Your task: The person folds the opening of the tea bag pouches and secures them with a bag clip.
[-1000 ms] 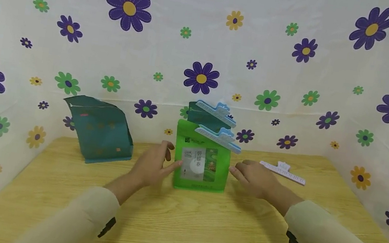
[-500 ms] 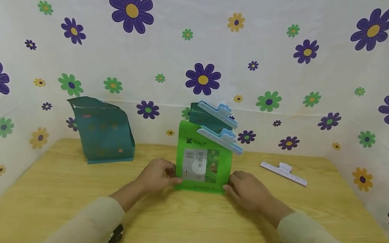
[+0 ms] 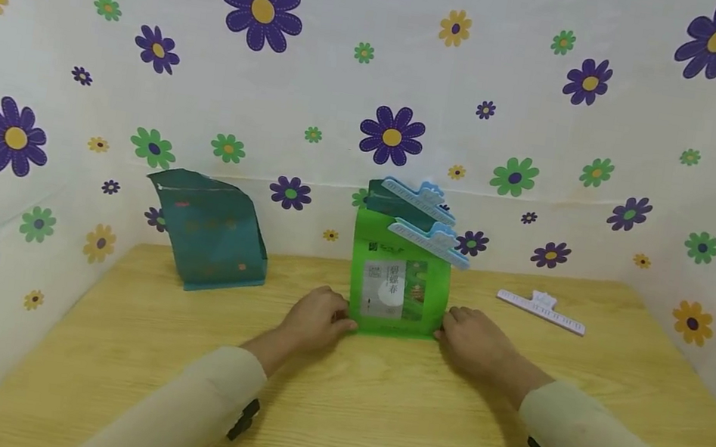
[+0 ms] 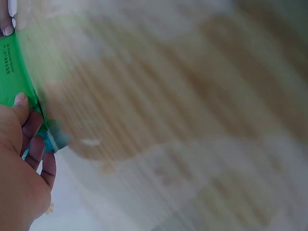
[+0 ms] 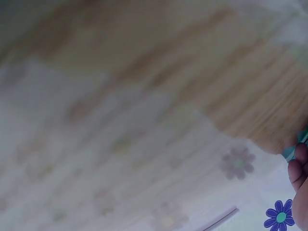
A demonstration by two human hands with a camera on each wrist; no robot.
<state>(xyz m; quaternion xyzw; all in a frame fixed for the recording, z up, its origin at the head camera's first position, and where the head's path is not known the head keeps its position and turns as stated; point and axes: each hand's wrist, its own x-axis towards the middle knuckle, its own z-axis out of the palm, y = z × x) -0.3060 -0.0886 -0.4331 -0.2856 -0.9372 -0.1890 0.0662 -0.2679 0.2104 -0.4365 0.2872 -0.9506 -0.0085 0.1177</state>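
A bright green tea bag (image 3: 434, 288) stands upright mid-table, a light blue sealing clip (image 3: 431, 243) slanting across its top. Low on its left edge, my left hand (image 3: 319, 319) pinches it; in the left wrist view, the thumb (image 4: 20, 103) lies on the front and the fingers go behind. My right hand (image 3: 475, 341) grips the lower right edge, fingertips mostly hidden by the bag. Directly behind stands a dark teal bag (image 3: 398, 205), largely hidden, with another blue sealing clip (image 3: 418, 200) on its top. The right wrist view shows only part of my right hand (image 5: 301, 187).
Another teal bag (image 3: 218, 238), its top unclipped, stands at the back left of the wooden table (image 3: 357, 422). A pale lilac sealing clip (image 3: 541, 310) lies at the back right. Flowered white cloth (image 3: 322, 89) walls the back and sides.
Both hands have come down to the green bag's lower edges and taken hold of it. The bag has shifted slightly back toward the teal bag behind it. The head view has shifted too.
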